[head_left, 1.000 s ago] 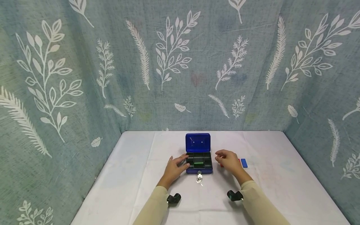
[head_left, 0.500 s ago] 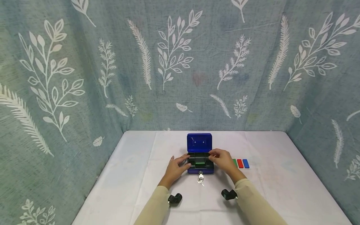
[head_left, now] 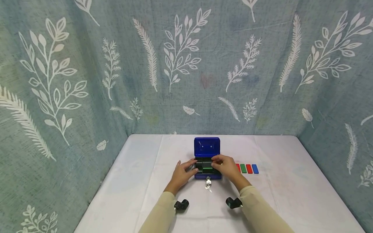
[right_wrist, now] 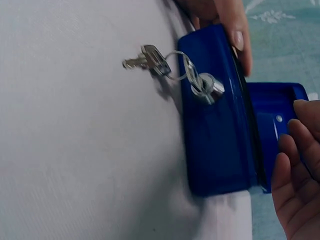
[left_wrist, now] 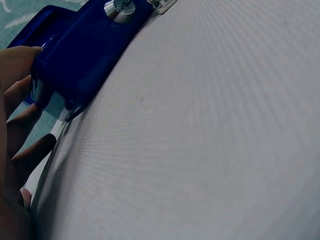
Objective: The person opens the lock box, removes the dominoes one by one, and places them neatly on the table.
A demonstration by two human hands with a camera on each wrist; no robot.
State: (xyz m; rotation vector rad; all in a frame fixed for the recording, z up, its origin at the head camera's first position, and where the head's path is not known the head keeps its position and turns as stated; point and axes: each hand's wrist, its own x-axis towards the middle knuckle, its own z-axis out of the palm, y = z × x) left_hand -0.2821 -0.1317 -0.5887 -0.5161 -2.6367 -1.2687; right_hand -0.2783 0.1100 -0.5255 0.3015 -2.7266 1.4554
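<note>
A blue cash box (head_left: 207, 177) stands with its lid (head_left: 207, 147) raised and a black compartmented tray (head_left: 207, 161) inside. A green bar (head_left: 208, 168) lies in the front middle compartment. My left hand (head_left: 182, 173) rests at the box's left side, fingers fairly straight, thumb at the rim, as the left wrist view also shows. My right hand (head_left: 228, 167) is over the tray's right part, thumb and fingers bent towards each other; I cannot tell whether something is between them. In the right wrist view keys (right_wrist: 145, 61) hang by a ring from the front lock (right_wrist: 206, 90).
Right of my right hand lie flat coloured bars in a row: a red bar (head_left: 238, 167) partly hidden by the hand, a green bar (head_left: 243, 168), another red bar (head_left: 249, 168) and a blue bar (head_left: 255, 169). A patterned curtain (head_left: 186, 64) hangs behind the white table (head_left: 151, 181).
My right hand has moved left from beside the box to over its tray, uncovering bars in the row. My left hand has stayed at the box's left side.
</note>
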